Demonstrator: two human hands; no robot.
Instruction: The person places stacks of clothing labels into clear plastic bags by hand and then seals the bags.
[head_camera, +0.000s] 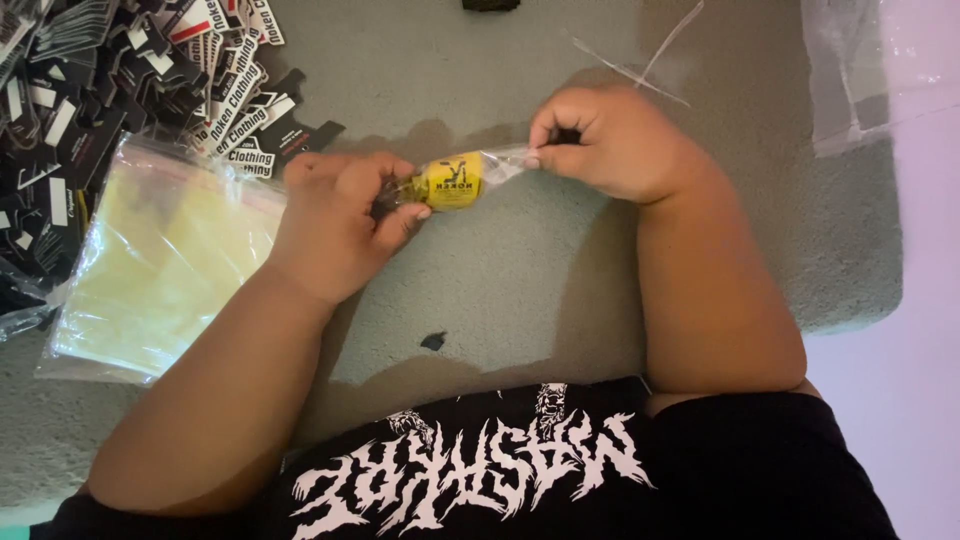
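Yellow tag (453, 181): rolled inside a small clear sleeve (500, 165), held between both my hands above the grey surface (520, 270).
Left hand (335, 225): fingers curled and pressed together on the sleeve's left end, thumb closing over the roll.
Right hand (610, 140): fingertips pinching the sleeve's free end, pulling it taut.
Doing it well: I'd keep the film stretched straight between the two grips so the roll stays tight (slack lets it unwind), and squeeze lightly to avoid creasing the card.
Nearby: a flat clear bag of yellow sheets (160, 270) just left of my left hand; a heap of black-and-white tags (110, 90) beyond it.
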